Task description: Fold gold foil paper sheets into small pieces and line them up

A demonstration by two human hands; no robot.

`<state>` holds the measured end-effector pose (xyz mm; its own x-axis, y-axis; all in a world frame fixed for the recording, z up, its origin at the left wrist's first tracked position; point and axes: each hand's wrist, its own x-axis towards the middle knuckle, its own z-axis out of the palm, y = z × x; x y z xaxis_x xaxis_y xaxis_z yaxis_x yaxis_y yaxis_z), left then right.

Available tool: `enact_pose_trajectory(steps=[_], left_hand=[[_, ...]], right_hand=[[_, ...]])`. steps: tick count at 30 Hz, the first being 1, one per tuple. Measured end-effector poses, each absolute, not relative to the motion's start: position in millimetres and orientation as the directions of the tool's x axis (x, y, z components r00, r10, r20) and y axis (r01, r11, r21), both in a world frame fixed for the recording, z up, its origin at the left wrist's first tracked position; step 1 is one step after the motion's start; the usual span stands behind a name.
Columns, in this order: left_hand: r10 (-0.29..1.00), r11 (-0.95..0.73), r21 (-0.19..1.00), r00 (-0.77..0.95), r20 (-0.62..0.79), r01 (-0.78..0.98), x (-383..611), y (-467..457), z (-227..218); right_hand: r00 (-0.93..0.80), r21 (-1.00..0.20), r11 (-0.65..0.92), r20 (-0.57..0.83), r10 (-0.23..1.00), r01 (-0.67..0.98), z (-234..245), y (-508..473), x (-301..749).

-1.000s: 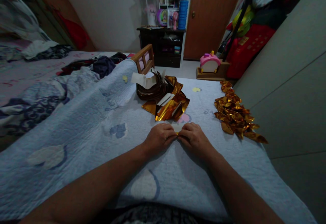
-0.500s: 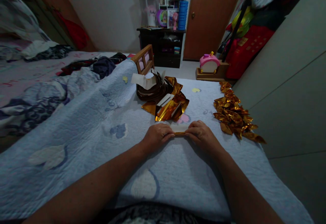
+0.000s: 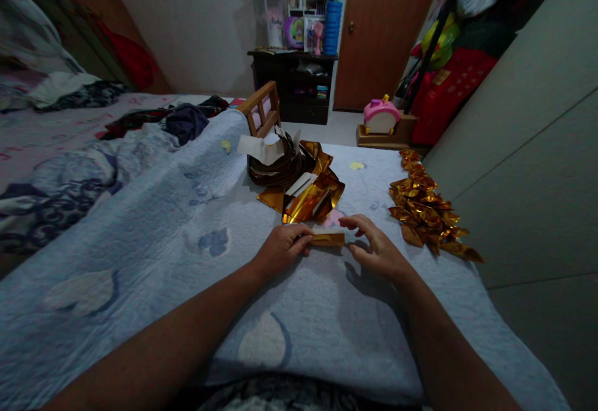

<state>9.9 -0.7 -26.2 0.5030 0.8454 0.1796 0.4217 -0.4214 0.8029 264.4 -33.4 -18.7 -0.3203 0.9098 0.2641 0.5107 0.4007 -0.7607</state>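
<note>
A small sheet of gold paper (image 3: 329, 239), white on its inner side, has a gold strip folded over along the near edge. My left hand (image 3: 286, 244) is closed on its left end, thumb in front and fingers behind. Just off the right end is my right hand (image 3: 374, 250), thumb and fingers apart, with nothing between them. Directly beyond the sheet lie loose gold foil sheets (image 3: 311, 202), some showing white backs. A thick curled stack of paper (image 3: 275, 165) sits behind them. Folded gold pieces (image 3: 423, 212) form a heap on the right.
A pale blue quilt (image 3: 261, 292) with heart patterns covers the surface under my hands. Its left side slopes up toward rumpled bedding (image 3: 75, 177). A wooden rail (image 3: 261, 112) stands at the far edge, and a pale cabinet (image 3: 537, 180) borders the right side.
My right hand has let go of the paper's right end and opened, moving slightly right. The gold strip now shows wider. My left hand still holds the left end.
</note>
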Motion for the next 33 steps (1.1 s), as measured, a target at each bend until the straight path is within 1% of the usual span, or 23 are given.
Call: enact_pose_trajectory(steps=[3,6,9,11,14,18,21,25,27,30,33], left_hand=[[0.868,-0.350,0.852,0.477,0.139,0.389,12,-3,-24],[0.878,-0.283,0.896,0.468,0.099,0.342,14,-5,-25],[0.879,-0.226,0.930,0.472,0.067,0.289,16,-4,-27],[0.873,-0.216,0.945,0.481,0.076,0.243,17,-4,-28],[0.865,-0.273,0.929,0.486,0.125,0.248,17,-3,-28],[0.861,-0.381,0.858,0.469,0.194,0.345,19,-4,-27],[0.852,-0.443,0.806,0.465,0.241,0.394,21,-5,-28],[0.825,-0.525,0.726,0.474,0.307,0.445,22,-5,-31],[0.799,-0.573,0.700,0.478,0.364,0.425,22,-6,-34],[0.746,-0.638,0.684,0.502,0.438,0.352,22,-7,-36],[0.725,-0.654,0.687,0.519,0.452,0.315,22,-9,-35]], right_hand=[[-0.286,-0.810,0.338,0.220,0.933,0.480,-18,-36,258],[-0.242,-0.819,0.292,0.193,0.951,0.494,-18,-36,254],[-0.222,-0.821,0.311,0.229,0.948,0.479,-18,-34,254],[-0.213,-0.825,0.331,0.259,0.942,0.458,-19,-33,255],[-0.214,-0.834,0.332,0.262,0.941,0.440,-21,-33,255],[-0.213,-0.833,0.340,0.271,0.939,0.437,-19,-36,250],[-0.244,-0.799,0.409,0.332,0.911,0.441,-17,-38,245],[-0.235,-0.754,0.474,0.411,0.881,0.455,-17,-39,242],[-0.237,-0.741,0.493,0.432,0.870,0.456,-17,-39,241],[-0.260,-0.729,0.513,0.442,0.859,0.454,-17,-40,241],[-0.273,-0.717,0.521,0.443,0.854,0.463,-16,-41,239]])
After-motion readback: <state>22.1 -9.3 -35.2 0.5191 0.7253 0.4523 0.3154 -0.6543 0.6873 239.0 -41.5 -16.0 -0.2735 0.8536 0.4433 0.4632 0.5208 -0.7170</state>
